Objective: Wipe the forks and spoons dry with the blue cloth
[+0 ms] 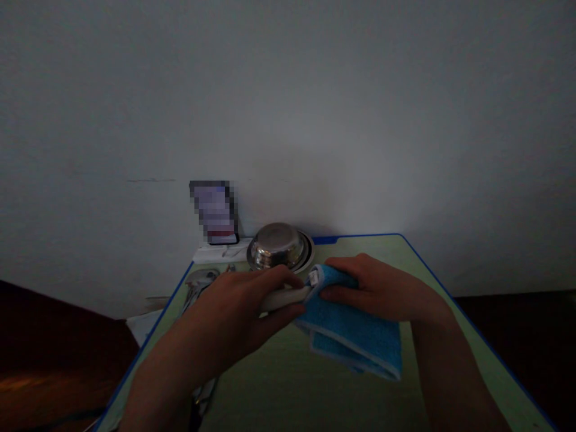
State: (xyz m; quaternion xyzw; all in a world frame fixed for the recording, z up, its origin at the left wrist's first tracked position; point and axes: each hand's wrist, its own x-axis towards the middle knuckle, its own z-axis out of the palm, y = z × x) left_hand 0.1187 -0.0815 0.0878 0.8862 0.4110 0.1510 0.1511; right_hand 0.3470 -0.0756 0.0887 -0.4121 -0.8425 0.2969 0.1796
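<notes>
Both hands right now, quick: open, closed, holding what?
Left hand: closed, holding a pale handle.
Right hand: closed, holding a blue cloth at the handle's far end.

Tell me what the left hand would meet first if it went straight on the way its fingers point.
Most likely the blue cloth, at the far end of the pale handle the left hand holds; the right hand comes next, though depth is unclear.

From above and close behind the left hand (245, 303) and right hand (382, 285), a head-worn camera is faced forward and down across the table (270, 378).
</notes>
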